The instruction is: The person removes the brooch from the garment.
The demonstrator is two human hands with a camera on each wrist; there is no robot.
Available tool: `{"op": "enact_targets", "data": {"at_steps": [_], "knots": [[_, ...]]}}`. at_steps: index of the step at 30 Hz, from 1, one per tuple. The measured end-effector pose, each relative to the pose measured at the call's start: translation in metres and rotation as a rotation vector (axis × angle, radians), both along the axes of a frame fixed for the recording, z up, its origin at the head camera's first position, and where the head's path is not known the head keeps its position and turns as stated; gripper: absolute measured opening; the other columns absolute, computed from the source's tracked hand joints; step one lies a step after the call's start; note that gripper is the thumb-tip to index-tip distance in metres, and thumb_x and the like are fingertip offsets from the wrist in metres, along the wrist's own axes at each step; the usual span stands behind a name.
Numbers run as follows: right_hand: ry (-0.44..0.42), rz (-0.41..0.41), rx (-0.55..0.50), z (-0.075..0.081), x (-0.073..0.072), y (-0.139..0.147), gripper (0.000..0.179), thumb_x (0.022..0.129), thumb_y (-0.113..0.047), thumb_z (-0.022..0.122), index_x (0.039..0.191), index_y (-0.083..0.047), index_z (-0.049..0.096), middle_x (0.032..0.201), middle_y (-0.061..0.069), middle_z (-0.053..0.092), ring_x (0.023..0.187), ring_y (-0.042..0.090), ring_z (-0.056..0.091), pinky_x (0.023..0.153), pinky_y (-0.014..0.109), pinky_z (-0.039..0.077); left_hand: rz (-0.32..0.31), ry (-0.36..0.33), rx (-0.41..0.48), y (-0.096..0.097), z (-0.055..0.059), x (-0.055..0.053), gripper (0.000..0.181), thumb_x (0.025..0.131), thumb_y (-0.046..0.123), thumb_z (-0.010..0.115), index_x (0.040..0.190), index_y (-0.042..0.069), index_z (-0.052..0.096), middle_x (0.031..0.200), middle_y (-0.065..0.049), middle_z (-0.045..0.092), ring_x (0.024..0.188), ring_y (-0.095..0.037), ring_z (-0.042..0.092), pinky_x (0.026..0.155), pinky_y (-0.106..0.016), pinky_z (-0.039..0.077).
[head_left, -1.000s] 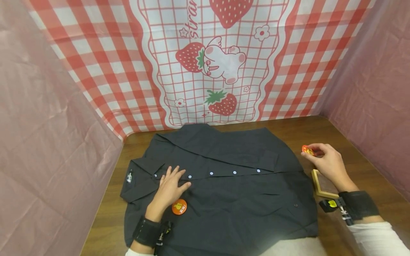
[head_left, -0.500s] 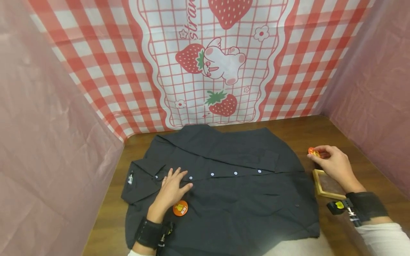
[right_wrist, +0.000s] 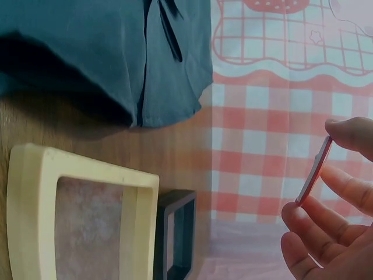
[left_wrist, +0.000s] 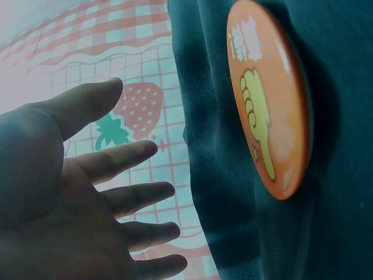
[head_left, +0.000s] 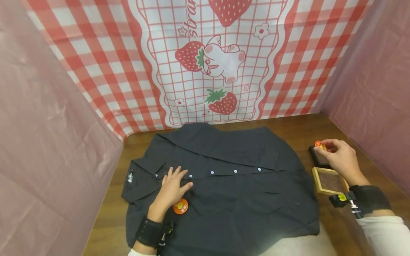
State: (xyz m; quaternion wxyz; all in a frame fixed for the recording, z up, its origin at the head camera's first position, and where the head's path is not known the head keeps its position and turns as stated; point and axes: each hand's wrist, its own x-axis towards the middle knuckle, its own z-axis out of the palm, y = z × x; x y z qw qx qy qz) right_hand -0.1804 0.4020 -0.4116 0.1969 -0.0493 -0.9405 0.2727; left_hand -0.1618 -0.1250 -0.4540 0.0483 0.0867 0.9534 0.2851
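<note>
A dark button-up shirt (head_left: 240, 202) lies spread on the table, its collar to the left. My left hand (head_left: 171, 188) is over the shirt's chest near the button row, fingers spread and holding nothing. Close by its wrist, an orange round badge (head_left: 180, 206) with a yellow thumbs-up design sits on the shirt; the same badge (left_wrist: 268, 99) looms large in the left wrist view. To the right of the shirt, my right hand (head_left: 344, 158) pinches a second red-orange badge (head_left: 320, 145) between thumb and fingers. The right wrist view shows this badge (right_wrist: 315, 169) edge-on.
A shallow light-wood tray (head_left: 316, 181) stands on the table right of the shirt hem. Just behind it is a black tray (head_left: 314, 159), partly covered by my right hand. A checked strawberry cloth (head_left: 288, 71) hangs at the back, with pink cloth (head_left: 378, 99) along both sides.
My right hand has moved to the right with the pinched badge, from beside the shirt edge to over the black tray, which now shows. The left hand has stayed put.
</note>
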Motion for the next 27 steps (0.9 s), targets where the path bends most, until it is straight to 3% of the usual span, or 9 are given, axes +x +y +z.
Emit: {"op": "enact_targets", "data": {"at_steps": [12,15,18,21,27], "knots": [[-0.048,-0.033,-0.003,-0.001,-0.004,0.012,0.045,0.089,-0.034,0.070,0.113,0.004,0.065,0.101,0.028,0.066,0.067,-0.024,0.032,0.056,0.016,0.035,0.002,-0.009,0.001,-0.002,-0.003,-0.002,0.056,0.092,0.033,0.066,0.140,0.010,0.052,0.156,-0.020,0.034,0.148,-0.046,0.015,0.116,-0.066,0.014],[-0.071,-0.038,0.012,-0.001,-0.006,0.014,0.047,0.090,-0.036,0.069,0.114,0.004,0.064,0.101,0.028,0.065,0.072,-0.011,0.043,0.058,0.020,0.036,-0.002,-0.007,0.007,-0.002,-0.003,-0.002,0.055,0.092,0.033,0.066,0.140,0.009,0.052,0.155,-0.021,0.034,0.148,-0.046,0.016,0.116,-0.067,0.014],[-0.087,-0.037,0.028,-0.001,-0.007,0.016,0.047,0.090,-0.035,0.068,0.115,0.004,0.063,0.102,0.029,0.063,0.079,0.016,0.055,0.061,0.026,0.037,-0.004,-0.006,0.009,-0.002,-0.004,-0.002,0.055,0.092,0.033,0.066,0.139,0.009,0.053,0.155,-0.021,0.035,0.148,-0.046,0.016,0.115,-0.067,0.014],[-0.088,-0.028,0.037,-0.003,-0.008,0.016,0.045,0.091,-0.032,0.067,0.116,0.006,0.062,0.103,0.032,0.061,0.090,0.038,0.057,0.064,0.033,0.038,-0.005,-0.009,0.007,-0.003,-0.004,-0.002,0.055,0.092,0.033,0.066,0.139,0.009,0.053,0.155,-0.021,0.035,0.148,-0.046,0.016,0.115,-0.067,0.014],[-0.111,-0.016,0.037,-0.008,-0.012,0.022,0.044,0.093,-0.029,0.065,0.118,0.007,0.060,0.106,0.033,0.058,0.097,0.046,0.055,0.066,0.038,0.038,0.000,-0.026,0.003,-0.004,-0.004,-0.002,0.055,0.092,0.034,0.066,0.140,0.010,0.053,0.156,-0.020,0.034,0.148,-0.045,0.015,0.116,-0.066,0.014]]}}
